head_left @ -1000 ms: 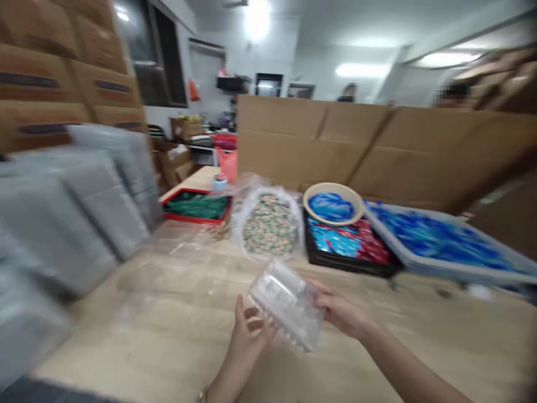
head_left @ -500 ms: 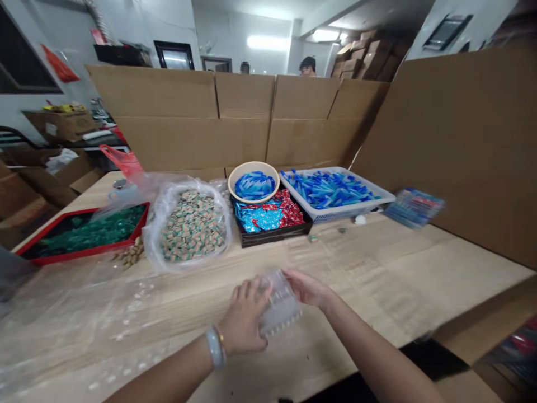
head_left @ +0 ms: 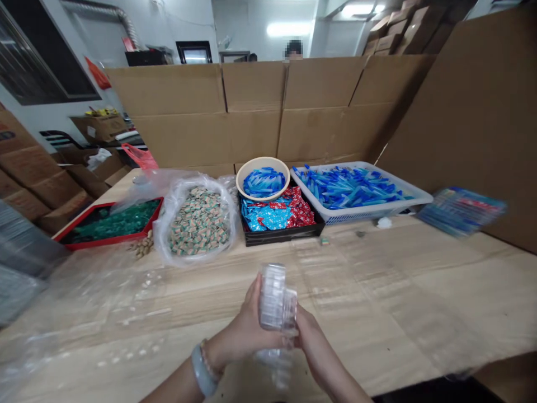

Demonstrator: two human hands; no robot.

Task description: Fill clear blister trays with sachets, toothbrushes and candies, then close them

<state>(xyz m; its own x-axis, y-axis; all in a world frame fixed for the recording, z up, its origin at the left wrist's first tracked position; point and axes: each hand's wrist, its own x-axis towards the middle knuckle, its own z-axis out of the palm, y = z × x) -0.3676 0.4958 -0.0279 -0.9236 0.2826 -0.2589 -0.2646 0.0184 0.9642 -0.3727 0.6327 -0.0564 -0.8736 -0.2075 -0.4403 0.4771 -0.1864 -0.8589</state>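
Between my hands, above the near middle of the table, a stack of clear plastic trays (head_left: 272,296) stands on edge. My left hand (head_left: 245,330) is closed around its left side, a bracelet on the wrist. At the right side and lower end, my right hand (head_left: 305,327) grips the stack; its fingertips are hidden behind the plastic. The lower part of the stack is blurred. Beyond my hands sits a black tray (head_left: 277,237) of blue and red packets (head_left: 268,217), with a clear bag (head_left: 161,232) of small tan-and-green pieces (head_left: 199,221) to its left.
A cream bowl (head_left: 239,184) and a white basket (head_left: 356,212) hold blue pen-like pieces. A red-rimmed tray (head_left: 90,243) of green pieces lies left. Blue packages (head_left: 461,211) lean right. Clear sheets (head_left: 96,302) cover the left table; cardboard walls (head_left: 251,131) stand behind.
The clear plastic has been turned from lying flat to standing on edge. My left hand, spread over it before, now wraps its side. The camera view has shifted.
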